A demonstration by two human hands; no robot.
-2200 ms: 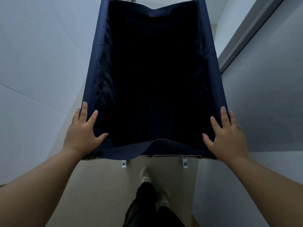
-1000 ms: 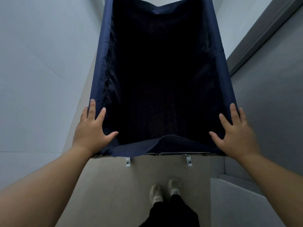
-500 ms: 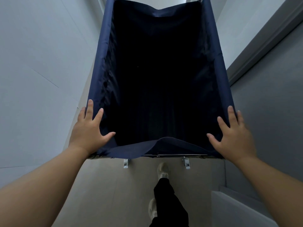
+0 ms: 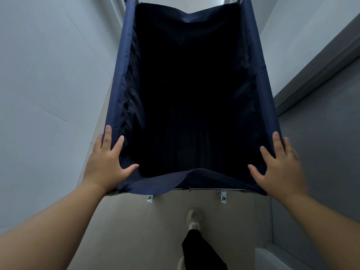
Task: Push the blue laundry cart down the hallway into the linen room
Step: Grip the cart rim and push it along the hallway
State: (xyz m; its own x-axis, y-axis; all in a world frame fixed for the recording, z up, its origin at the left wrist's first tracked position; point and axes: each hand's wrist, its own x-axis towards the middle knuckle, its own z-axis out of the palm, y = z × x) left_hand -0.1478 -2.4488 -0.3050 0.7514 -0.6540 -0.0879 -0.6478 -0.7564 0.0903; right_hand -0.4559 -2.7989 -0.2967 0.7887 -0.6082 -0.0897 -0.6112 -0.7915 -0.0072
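The blue laundry cart point(image 4: 120, 78) fills the middle of the view, a deep navy fabric bag on a metal frame; its inside is dark and I cannot see any contents. My left hand point(image 4: 107, 162) rests on the near left corner of the rim, fingers spread along the edge, thumb inside. My right hand point(image 4: 280, 168) presses the near right corner the same way. A metal bar and two small brackets point(image 4: 223, 196) show under the near edge.
A pale wall point(image 4: 48, 84) runs close along the left. A grey wall with a door frame point(image 4: 315, 61) runs close on the right, with a low ledge point(image 4: 272, 258) at the bottom right. My shoe point(image 4: 193, 219) is on the beige floor point(image 4: 136, 230).
The cart and my hands have kept rolling forward down the corridor. My feet have changed step, one shoe now forward. The right-hand ledge has slid lower in view.
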